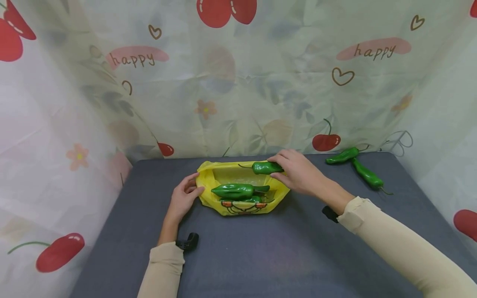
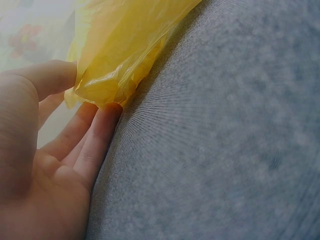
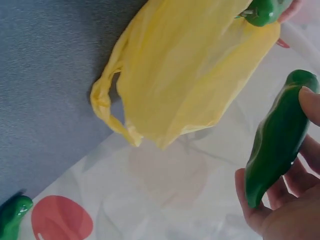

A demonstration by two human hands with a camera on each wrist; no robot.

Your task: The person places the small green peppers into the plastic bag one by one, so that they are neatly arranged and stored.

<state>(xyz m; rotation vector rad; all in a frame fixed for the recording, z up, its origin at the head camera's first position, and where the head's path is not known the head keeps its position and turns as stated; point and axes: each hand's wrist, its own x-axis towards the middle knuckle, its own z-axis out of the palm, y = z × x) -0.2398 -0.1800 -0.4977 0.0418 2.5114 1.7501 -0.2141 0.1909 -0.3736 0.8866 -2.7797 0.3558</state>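
Observation:
A yellow plastic bag (image 1: 207, 178) (image 2: 120, 45) (image 3: 170, 75) lies on the table with its mouth open, a cartoon print along its near side. Inside are several green peppers (image 1: 232, 191), one resting on top. My left hand (image 1: 182, 198) (image 2: 50, 150) holds the bag's left edge between thumb and fingers. Above the back right of the bag mouth, my right hand (image 1: 299, 171) (image 3: 295, 210) grips a green pepper (image 1: 263, 167) (image 3: 277, 135) by its pointed part, the stem facing left. The lower peppers are partly hidden.
Two more green peppers (image 1: 367, 174) (image 1: 343, 156) lie at the back right of the dark grey table (image 1: 242, 256), one touching the other. A patterned curtain (image 1: 246, 91) stands behind the table and along both sides.

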